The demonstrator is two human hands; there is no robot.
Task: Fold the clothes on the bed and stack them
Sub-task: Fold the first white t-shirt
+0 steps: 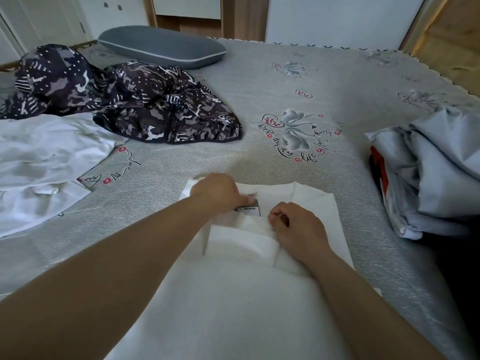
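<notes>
White shirt (pixel 233 294) lies under both hands: left hand (pixel 215 190) pinches its tag (pixel 248 207), right hand (pixel 296 227) its fold.

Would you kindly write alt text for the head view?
Two bare hands, left hand and right hand, work at the collar of a white shirt lying on a grey patterned bed; a dark camouflage jacket lies crumpled behind.

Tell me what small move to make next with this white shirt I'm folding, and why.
Probably tuck the barcode tag in at the collar and press it flat. The left hand touches the tag, the right hand pinches the fabric beside it, and the white shirt already has one side folded in, so the tag seems to be the only loose part before the next fold.
</notes>
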